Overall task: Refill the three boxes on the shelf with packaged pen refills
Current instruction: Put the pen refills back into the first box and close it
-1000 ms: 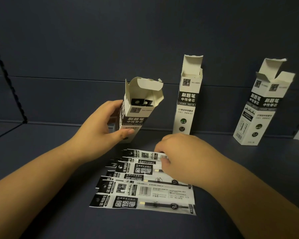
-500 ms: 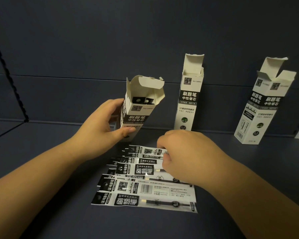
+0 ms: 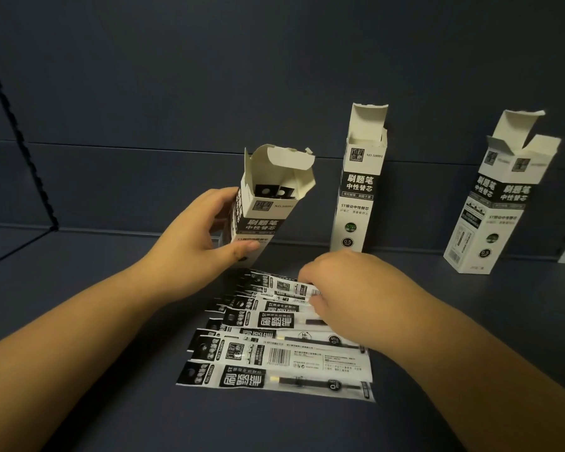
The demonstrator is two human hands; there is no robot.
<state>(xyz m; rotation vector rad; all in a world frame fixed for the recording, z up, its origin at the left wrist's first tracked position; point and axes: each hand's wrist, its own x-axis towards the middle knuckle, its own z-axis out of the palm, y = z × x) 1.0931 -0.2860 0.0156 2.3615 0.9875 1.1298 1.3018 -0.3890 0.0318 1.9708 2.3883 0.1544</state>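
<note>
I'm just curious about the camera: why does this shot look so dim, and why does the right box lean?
Head view: dim, bluish light; the shelf reads dark. Wide-angle distortion tilts the right box near the edge. Refill packs show mild glare. Print on the box in the left hand is soft; the right hand looks slightly blurred.

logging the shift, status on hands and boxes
Left hand grips tilted open white-and-black cardboard box. Right hand pinching top packaged pen refill from pile. Nothing in the way.
</note>
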